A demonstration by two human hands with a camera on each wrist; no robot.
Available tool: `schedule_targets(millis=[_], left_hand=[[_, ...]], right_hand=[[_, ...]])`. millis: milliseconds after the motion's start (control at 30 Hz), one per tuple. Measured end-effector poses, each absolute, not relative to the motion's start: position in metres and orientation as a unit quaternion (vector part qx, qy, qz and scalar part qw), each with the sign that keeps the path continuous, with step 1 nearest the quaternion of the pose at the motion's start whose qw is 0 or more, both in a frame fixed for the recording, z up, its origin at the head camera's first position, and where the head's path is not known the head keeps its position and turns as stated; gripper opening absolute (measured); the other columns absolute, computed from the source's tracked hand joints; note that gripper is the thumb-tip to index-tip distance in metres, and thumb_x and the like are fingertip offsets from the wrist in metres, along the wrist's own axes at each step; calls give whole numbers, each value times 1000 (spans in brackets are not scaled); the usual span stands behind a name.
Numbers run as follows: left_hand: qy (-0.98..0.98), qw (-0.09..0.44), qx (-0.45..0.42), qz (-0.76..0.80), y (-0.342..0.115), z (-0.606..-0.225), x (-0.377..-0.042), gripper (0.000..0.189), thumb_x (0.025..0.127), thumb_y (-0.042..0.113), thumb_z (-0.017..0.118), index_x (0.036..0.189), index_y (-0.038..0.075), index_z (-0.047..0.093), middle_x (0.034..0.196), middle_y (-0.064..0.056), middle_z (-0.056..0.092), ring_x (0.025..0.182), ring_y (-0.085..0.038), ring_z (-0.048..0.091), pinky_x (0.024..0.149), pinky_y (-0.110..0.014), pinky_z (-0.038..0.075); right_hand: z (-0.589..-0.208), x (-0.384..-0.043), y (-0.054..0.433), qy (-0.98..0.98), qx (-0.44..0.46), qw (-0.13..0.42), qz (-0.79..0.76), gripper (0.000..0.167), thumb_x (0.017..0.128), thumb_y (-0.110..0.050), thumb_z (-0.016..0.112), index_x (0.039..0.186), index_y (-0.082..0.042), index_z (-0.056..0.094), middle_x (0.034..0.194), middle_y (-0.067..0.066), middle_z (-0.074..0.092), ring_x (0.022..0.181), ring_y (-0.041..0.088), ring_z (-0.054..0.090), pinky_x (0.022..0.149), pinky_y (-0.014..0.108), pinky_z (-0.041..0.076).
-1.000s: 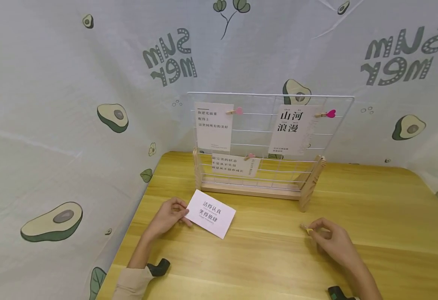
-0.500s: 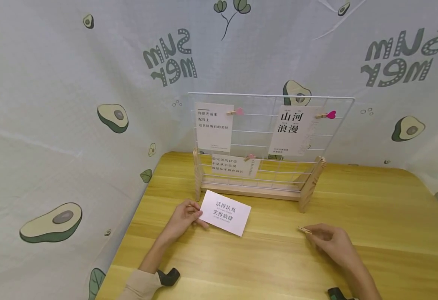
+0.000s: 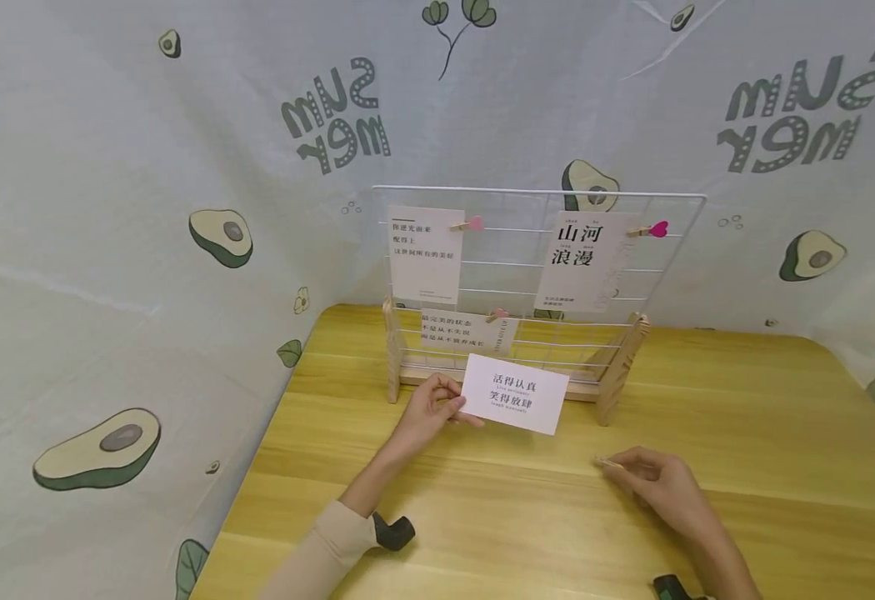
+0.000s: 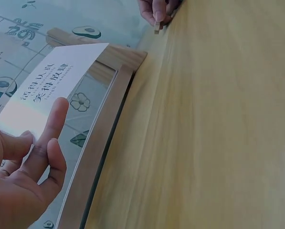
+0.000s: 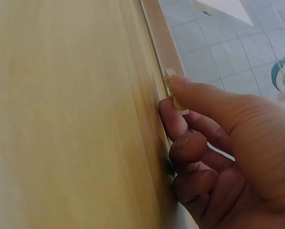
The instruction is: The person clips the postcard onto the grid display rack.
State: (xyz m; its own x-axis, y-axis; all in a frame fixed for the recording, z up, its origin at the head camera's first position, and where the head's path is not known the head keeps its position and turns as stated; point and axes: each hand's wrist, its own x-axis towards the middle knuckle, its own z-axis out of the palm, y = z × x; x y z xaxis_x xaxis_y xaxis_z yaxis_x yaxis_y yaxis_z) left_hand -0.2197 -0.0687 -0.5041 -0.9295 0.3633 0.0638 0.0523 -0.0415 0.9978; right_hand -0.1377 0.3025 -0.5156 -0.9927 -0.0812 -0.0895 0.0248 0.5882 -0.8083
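Observation:
In the head view my left hand (image 3: 430, 414) pinches the left edge of a white card (image 3: 515, 394) with dark printed writing. The card is tilted in front of the lower part of a white wire grid rack (image 3: 512, 267). Lower right, my right hand (image 3: 662, 487) holds a small wooden clothespin (image 3: 608, 462) between thumb and forefinger, above the table. Up close in the right wrist view, the clothespin (image 5: 170, 76) shows a bit of yellow, and the fingers hide much of it. Thumb and fingers grip the card (image 4: 56, 81) in the left wrist view.
Three cards hang on the grid: one upper left (image 3: 426, 258), one upper right (image 3: 583, 267), one lower left (image 3: 460, 332). Pink heart clothespins hold them. The rack stands on a wooden base (image 3: 617, 375) at the back of the wooden table (image 3: 482, 517), before an avocado-print cloth (image 3: 107, 250).
My left hand has carried the card right and upward from the table's left side to in front of the rack. The right hand stays nearly in place; the clothespin has turned slightly in its fingers.

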Motion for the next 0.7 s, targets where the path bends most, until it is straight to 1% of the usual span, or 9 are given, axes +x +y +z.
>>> schedule_targets(millis=[100, 200, 300, 367, 467, 533, 633, 700], left_hand=[[677, 90, 152, 714, -49, -501, -227, 14, 105, 2, 56, 115, -5, 50, 99, -10, 66, 91, -31, 79, 75, -25, 57], [663, 76, 143, 731, -32, -500, -235, 13, 104, 0, 56, 114, -6, 50, 104, -12, 66, 90, -28, 80, 74, -22, 57], [643, 75, 133, 750, -18, -501, -241, 11, 104, -1, 55, 114, -4, 51, 100, -6, 64, 90, -28, 80, 73, -20, 55], [629, 80, 135, 762, -11, -501, -244, 11, 105, 0, 54, 115, -3, 50, 97, -3, 62, 92, -32, 79, 73, -21, 55], [619, 78, 142, 769, -4, -500, -246, 11, 105, 1, 54, 115, -3, 49, 96, 0, 59, 92, -32, 79, 75, -23, 55], [615, 73, 146, 771, -1, -498, -247, 13, 106, 2, 54, 116, -4, 48, 96, 1, 58, 90, -28, 80, 75, -23, 54], [615, 58, 143, 773, 3, -496, -248, 15, 105, 1, 55, 117, -6, 49, 96, 0, 58, 84, -17, 79, 74, -22, 55], [615, 50, 140, 775, 5, -495, -248, 16, 104, 0, 55, 118, -7, 49, 97, -1, 58, 81, -11, 77, 73, -21, 55]], right_hand=[[-515, -138, 303, 889, -8, 65, -454, 35, 100, -34, 70, 121, -5, 74, 56, -6, 52, 50, 6, 46, 52, 26, 43], [-514, -138, 303, 887, -3, 70, -456, 36, 100, -34, 70, 121, -6, 73, 56, -5, 52, 50, 7, 47, 54, 27, 43], [-514, -137, 303, 888, -3, 70, -455, 33, 99, -32, 71, 116, -4, 74, 56, -4, 53, 50, 8, 48, 52, 27, 43], [-514, -137, 303, 890, -1, 69, -451, 31, 97, -32, 73, 111, -4, 74, 55, -4, 54, 50, 9, 49, 52, 26, 43], [-515, -137, 303, 893, 3, 63, -446, 28, 96, -33, 75, 107, -7, 75, 56, -3, 54, 49, 9, 49, 51, 27, 43], [-516, -138, 302, 895, 0, 57, -443, 27, 95, -33, 75, 106, -8, 76, 57, -3, 55, 50, 10, 50, 51, 27, 43], [-517, -138, 303, 894, -10, 49, -446, 26, 95, -33, 75, 108, -11, 77, 60, -2, 58, 50, 10, 51, 50, 27, 44], [-518, -138, 304, 890, -19, 48, -452, 26, 97, -30, 73, 112, -9, 76, 63, -1, 60, 49, 10, 51, 49, 27, 45]])
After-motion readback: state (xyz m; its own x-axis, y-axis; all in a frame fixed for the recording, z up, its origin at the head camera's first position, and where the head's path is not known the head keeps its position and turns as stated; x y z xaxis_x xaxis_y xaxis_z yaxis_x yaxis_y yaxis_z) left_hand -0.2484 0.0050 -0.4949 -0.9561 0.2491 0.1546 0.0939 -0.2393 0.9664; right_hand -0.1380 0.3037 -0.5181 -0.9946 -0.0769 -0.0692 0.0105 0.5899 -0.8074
